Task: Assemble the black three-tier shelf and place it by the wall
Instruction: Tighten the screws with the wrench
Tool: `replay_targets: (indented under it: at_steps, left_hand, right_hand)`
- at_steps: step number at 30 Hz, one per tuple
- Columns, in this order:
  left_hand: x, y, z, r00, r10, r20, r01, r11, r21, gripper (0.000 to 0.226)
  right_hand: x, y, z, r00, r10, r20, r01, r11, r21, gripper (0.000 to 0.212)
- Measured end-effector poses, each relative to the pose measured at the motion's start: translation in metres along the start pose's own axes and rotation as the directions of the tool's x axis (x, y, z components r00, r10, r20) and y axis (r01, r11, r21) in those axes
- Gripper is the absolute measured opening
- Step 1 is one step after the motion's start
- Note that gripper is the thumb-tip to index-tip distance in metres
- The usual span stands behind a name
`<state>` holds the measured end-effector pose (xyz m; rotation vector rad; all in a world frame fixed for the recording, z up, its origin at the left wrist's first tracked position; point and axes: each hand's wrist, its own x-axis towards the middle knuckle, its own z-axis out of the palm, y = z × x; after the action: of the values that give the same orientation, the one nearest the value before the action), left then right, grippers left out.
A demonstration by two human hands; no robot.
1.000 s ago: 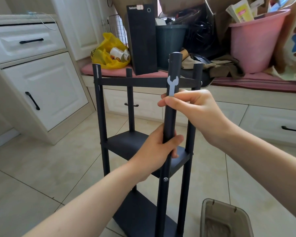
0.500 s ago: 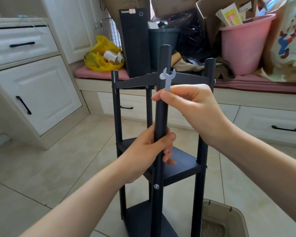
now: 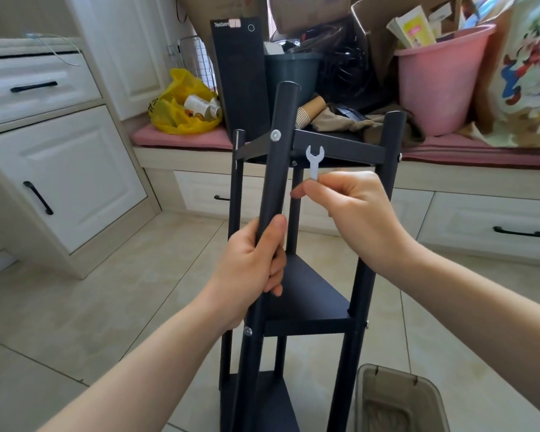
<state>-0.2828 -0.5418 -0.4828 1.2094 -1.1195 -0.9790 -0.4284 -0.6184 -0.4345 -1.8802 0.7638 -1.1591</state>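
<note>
While the black 3-tier shelf (image 3: 306, 291) stands upright on the floor (image 3: 106, 307), bolt-tightening looks to be the step in hand.
The left grip (image 3: 250, 260) is wrapped round the front post (image 3: 278, 182) below its top bolt (image 3: 275, 135). Just right of the post, a small wrench (image 3: 315, 162) is pinched in the right grip (image 3: 356, 213). Next, I judge, its mouth must seat squarely on a bolt.

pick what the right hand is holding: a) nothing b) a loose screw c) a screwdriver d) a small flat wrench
d: the right hand pinches a small silver wrench by its handle, open end up, just right of the shelf's front post.
</note>
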Motion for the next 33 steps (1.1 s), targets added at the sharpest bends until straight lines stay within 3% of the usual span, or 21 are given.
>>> replay_targets:
  at_steps: [7, 17, 24, 33]
  left_hand:
    - [0.0, 0.005, 0.002, 0.998, -0.064, 0.004, 0.064, 0.995, -0.071, 0.052]
    - [-0.004, 0.005, -0.002, 0.992, -0.127, 0.013, 0.128, 0.986, -0.105, 0.055]
    - [-0.008, 0.004, -0.004, 0.994, -0.102, 0.031, 0.104, 0.99, -0.092, 0.057]
    - [-0.009, 0.005, -0.007, 0.99, -0.116, 0.074, 0.124, 0.987, -0.104, 0.056]
  right_hand:
    - [-0.001, 0.002, 0.007, 0.999, 0.026, 0.02, -0.024, 0.997, -0.074, 0.02]
    - [0.015, -0.002, 0.01, 0.959, 0.255, 0.124, -0.239, 0.962, -0.134, 0.027]
    - [0.024, -0.007, 0.016, 0.977, 0.213, -0.002, -0.212, 0.976, -0.044, 0.032]
    - [0.025, -0.009, 0.02, 0.992, 0.119, -0.038, -0.122, 0.986, -0.111, 0.029]
